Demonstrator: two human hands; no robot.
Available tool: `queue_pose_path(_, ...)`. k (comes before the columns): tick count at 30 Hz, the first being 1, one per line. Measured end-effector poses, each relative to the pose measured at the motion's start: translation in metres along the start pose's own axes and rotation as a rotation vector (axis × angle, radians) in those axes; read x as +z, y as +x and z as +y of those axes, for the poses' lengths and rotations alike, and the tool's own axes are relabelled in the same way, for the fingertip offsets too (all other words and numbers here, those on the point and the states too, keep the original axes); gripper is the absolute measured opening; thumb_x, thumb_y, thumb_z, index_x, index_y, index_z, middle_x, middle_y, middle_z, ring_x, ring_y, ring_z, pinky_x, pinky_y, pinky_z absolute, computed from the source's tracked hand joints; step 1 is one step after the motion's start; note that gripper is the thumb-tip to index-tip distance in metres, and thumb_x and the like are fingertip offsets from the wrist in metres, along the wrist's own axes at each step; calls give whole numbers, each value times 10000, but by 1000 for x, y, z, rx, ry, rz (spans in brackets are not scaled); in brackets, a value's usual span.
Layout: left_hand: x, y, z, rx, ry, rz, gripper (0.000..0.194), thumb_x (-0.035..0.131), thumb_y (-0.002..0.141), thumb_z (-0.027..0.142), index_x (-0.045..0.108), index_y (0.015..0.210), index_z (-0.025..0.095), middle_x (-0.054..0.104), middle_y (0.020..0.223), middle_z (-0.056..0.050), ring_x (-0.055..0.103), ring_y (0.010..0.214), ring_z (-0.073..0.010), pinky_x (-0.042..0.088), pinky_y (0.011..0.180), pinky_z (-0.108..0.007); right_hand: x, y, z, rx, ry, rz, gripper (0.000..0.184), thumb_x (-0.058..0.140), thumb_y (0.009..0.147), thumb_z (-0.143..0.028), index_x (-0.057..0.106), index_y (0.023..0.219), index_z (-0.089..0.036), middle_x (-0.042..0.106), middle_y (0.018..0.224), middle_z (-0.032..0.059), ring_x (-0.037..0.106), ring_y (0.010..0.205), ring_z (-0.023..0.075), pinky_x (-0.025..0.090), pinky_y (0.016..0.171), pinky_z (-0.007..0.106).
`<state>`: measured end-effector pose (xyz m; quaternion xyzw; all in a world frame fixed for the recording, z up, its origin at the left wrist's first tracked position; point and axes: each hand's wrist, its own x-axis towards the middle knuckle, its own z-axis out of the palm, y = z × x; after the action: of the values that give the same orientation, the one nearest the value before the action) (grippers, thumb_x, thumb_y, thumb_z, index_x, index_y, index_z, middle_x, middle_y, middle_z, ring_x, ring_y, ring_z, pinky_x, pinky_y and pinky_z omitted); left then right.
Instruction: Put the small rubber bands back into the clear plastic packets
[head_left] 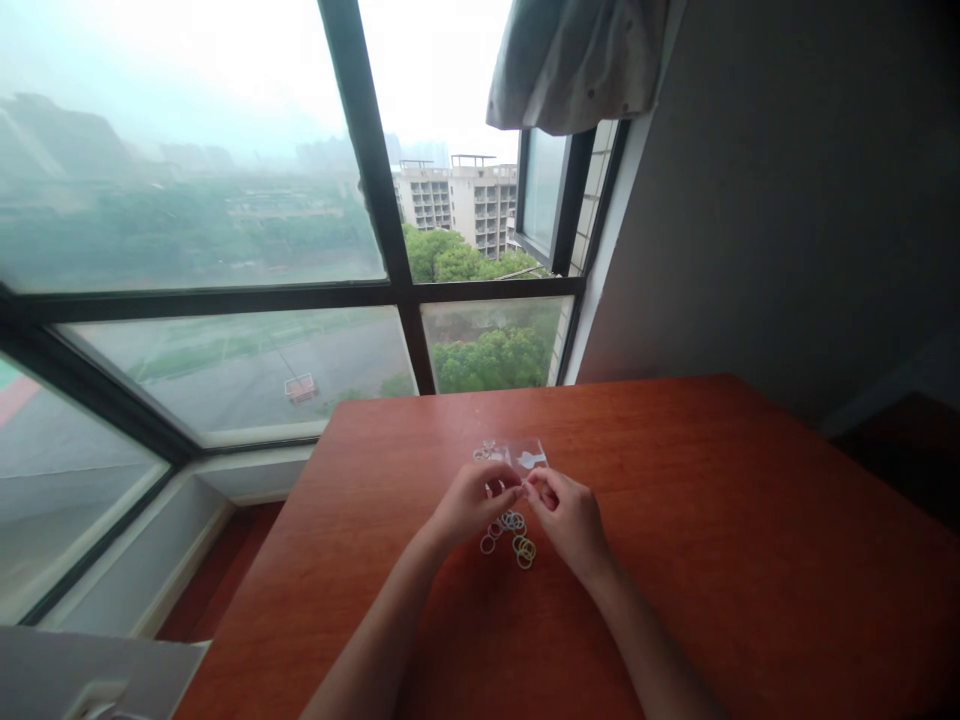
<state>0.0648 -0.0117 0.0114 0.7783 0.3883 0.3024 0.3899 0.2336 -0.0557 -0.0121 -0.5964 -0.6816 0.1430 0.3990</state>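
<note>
My left hand (474, 500) and my right hand (574, 515) meet above the table, thumbs and fingertips pinched together. Whatever is between the fingertips is too small to make out. Just below them lie several small rings that look like hair ties: pale blue ones (514, 522), yellowish ones (529, 549) and pinkish ones (488, 537). Beyond the fingers, partly covered by them, is a clear plastic case or bag (538, 447) with a pale blue-white patch. A few whitish rings (480, 455) rest at its left, behind my left hand.
The reddish-brown wooden table (712, 540) spreads out under both forearms. Its far edge faces a large dark-framed window (405, 292), with one pane swung outward. A curtain (577, 70) hangs at the upper right beside a grey wall (765, 200).
</note>
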Motion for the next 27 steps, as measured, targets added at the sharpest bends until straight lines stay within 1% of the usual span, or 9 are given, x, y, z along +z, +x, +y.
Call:
queue_pose_path(5, 3, 2, -10, -10, 87, 68, 117, 568, 793, 217, 663, 762, 157, 622, 652, -5, 520, 584, -103, 398, 555, -199, -1, 0, -1, -4, -20, -20, 218, 502, 884, -317, 669, 830, -187, 498, 568, -15, 457, 545, 128, 318, 562, 223)
queue_pose_path(7, -1, 2, -17, -17, 132, 158, 111, 558, 793, 210, 652, 760, 161, 628, 669, -5, 530, 596, -108, 406, 570, -205, -1, 1, -1, -9, -21, -13, 214, 503, 883, -309, 673, 839, -186, 501, 569, -16, 458, 544, 127, 320, 567, 224)
queue_pose_path(11, -12, 4, -34, -83, 223, 419, 146, 553, 821, 257, 656, 779, 163, 658, 726, -17, 557, 637, -122, 425, 611, -224, -1, 1, -1, -19, -19, -7, 199, 507, 882, -295, 666, 835, -186, 483, 567, -26, 454, 540, 123, 310, 569, 224)
queue_pose_path(13, -15, 5, -43, -130, 229, 496, 170, 557, 829, 287, 661, 788, 159, 669, 732, -22, 569, 646, -128, 431, 617, -230, 0, 0, 0, -21, -21, -18, 190, 512, 879, -294, 663, 832, -188, 478, 568, -30, 453, 538, 121, 306, 565, 224)
queue_pose_path(14, -16, 5, -47, -148, 229, 516, 181, 558, 831, 299, 664, 791, 157, 672, 732, -24, 574, 648, -131, 434, 619, -231, 0, 0, 0, -21, -22, -26, 186, 516, 877, -295, 663, 831, -190, 481, 570, -31, 455, 540, 121, 307, 566, 223)
queue_pose_path(19, -12, 6, -61, -165, 273, 501, 190, 551, 834, 299, 673, 791, 161, 679, 740, -22, 579, 641, -128, 438, 616, -229, 0, 1, 1, -4, -7, -58, 176, 528, 867, -296, 663, 824, -192, 512, 579, -29, 472, 543, 119, 318, 565, 221)
queue_pose_path(23, -12, 6, -60, -168, 278, 495, 190, 550, 834, 300, 676, 800, 162, 686, 757, -27, 587, 660, -134, 444, 631, -233, -2, 3, 3, 26, 3, -87, 171, 534, 852, -293, 667, 812, -193, 510, 560, -31, 476, 531, 121, 323, 552, 224)
queue_pose_path(27, -15, 6, -56, -175, 254, 484, 201, 548, 830, 308, 683, 803, 162, 691, 765, -32, 600, 682, -140, 452, 643, -235, -4, 5, 6, 52, 18, -158, 158, 542, 834, -272, 679, 807, -198, 530, 557, -29, 491, 531, 124, 332, 547, 223)
